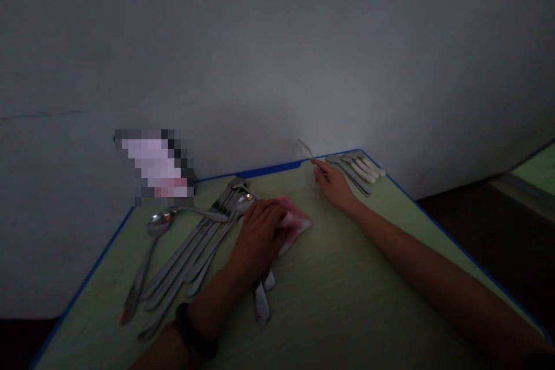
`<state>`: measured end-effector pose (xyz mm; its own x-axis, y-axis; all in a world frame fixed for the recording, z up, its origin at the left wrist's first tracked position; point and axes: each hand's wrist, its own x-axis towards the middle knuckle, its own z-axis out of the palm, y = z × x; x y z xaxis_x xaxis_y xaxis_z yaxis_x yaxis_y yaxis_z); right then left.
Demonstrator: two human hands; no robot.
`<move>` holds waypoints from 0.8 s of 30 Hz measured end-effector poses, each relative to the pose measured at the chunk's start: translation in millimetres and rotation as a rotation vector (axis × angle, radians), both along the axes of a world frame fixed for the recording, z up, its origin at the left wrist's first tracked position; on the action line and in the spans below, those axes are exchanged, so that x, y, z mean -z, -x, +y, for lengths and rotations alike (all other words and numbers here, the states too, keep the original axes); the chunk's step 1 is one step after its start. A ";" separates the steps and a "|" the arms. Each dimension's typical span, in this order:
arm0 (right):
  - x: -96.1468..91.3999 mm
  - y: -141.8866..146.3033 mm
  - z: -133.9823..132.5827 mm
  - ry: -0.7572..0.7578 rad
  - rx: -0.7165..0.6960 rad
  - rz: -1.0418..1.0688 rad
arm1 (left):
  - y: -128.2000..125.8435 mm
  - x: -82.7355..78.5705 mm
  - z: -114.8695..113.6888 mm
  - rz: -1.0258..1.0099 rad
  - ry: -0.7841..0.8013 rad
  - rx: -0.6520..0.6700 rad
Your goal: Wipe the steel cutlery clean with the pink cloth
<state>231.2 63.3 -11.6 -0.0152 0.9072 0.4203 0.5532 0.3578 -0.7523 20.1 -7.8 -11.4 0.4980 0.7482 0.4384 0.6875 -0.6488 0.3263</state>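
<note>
My left hand (pixel 260 237) rests closed on a pink cloth (pixel 295 221) in the middle of the green table (pixel 347 300), with metal handles (pixel 262 298) sticking out below it. My right hand (pixel 333 182) reaches to the far edge and pinches a thin metal utensil (pixel 304 148) whose tip points up toward the wall. Just right of that hand lies a small row of white-handled cutlery (pixel 362 169). A pile of several spoons and forks (pixel 195 243) lies left of my left hand.
A large spoon (pixel 150 248) lies at the far left of the pile. A blurred pink and white object (pixel 156 165) sits at the table's back left corner. A plain wall stands right behind the table. The blue table edge (pixel 455 243) runs along the right.
</note>
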 end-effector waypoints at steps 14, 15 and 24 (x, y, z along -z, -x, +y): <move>-22.7 -37.8 6.3 0.174 0.149 -0.776 | 2.2 3.4 -0.6 0.016 0.081 0.016; -25.8 -45.7 10.0 0.171 0.187 -0.786 | 2.2 2.8 -0.7 0.020 0.086 0.019; -35.6 -68.6 12.9 0.309 0.296 -0.975 | 2.4 2.0 0.5 0.030 0.100 0.040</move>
